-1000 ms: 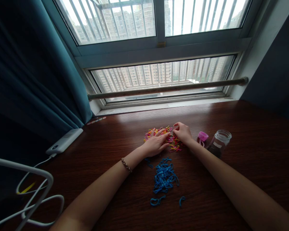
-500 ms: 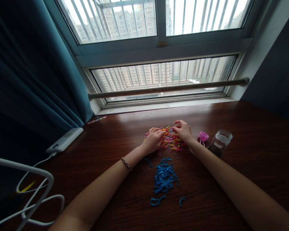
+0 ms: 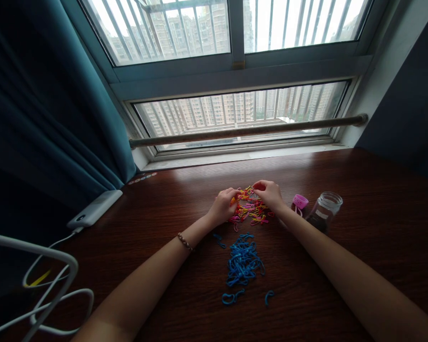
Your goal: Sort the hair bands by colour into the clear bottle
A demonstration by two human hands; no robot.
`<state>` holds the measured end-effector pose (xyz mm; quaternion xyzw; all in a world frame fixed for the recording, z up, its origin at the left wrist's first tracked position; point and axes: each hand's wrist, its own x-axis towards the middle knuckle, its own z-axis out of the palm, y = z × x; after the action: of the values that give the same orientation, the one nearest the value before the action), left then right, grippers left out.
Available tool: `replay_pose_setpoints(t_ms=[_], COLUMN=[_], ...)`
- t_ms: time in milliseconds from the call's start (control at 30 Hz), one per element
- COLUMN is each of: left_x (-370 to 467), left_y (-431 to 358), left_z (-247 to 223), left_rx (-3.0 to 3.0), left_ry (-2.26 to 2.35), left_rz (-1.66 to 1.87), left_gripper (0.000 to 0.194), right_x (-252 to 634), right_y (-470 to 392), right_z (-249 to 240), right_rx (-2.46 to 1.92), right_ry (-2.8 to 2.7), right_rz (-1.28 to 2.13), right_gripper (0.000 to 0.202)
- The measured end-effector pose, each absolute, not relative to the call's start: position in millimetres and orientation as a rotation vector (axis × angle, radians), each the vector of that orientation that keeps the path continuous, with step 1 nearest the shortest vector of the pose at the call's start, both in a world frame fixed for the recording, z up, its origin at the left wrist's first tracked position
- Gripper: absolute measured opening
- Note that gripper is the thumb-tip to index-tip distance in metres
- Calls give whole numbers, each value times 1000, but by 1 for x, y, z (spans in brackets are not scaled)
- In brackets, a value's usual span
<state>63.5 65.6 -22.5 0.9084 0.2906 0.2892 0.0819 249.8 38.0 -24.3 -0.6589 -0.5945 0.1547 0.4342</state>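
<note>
A loose heap of pink, yellow and red bands (image 3: 249, 209) lies on the dark wooden table (image 3: 157, 266). At its left edge is my left hand (image 3: 224, 205), fingers curled over the bands; what they grip, if anything, is too small to make out. On the upper right of the heap, my right hand (image 3: 268, 192) has thumb and forefinger pinched together, with the thing between them too small to tell. Nearer to me lies a pile of blue bands (image 3: 243, 261), with a few single blue ones around it.
Right of my right hand are a pink lid (image 3: 300, 201) and a tilted clear jar (image 3: 326, 209) with dark contents. A white power strip (image 3: 94, 209) and white cables (image 3: 53, 251) are on the left. Behind the table are a window and metal rail (image 3: 249, 132).
My left hand has shifted slightly left and its fingers have drawn in, uncovering some of the bands. My right hand has moved a little left and its fingers have closed together.
</note>
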Motion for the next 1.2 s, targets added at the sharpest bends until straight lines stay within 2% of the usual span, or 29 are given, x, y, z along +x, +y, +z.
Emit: replay_pose_setpoints(t_ms=[167, 633, 933, 1067, 1200], left_x=[63, 63, 64, 63, 60], left_y=[66, 58, 61, 61, 62], left_z=[-22, -20, -22, -19, -6], left_rx=[2733, 2848, 2833, 2785, 2676], left_ry=[984, 1028, 987, 999, 1019], left_rz=[935, 960, 960, 1002, 1074], left_gripper=[17, 15, 17, 14, 11], right_x=[250, 244, 235, 231, 232], right_y=[33, 37, 27, 23, 25], right_z=[-26, -36, -18, -13, -7], right_rx=[-1701, -1651, -1333, -1274, -1323], right_ry=[-1669, -1944, -2050, -1958, -1575], right_rz=[271, 198, 31, 56, 305], right_gripper=[14, 4, 12, 11, 9])
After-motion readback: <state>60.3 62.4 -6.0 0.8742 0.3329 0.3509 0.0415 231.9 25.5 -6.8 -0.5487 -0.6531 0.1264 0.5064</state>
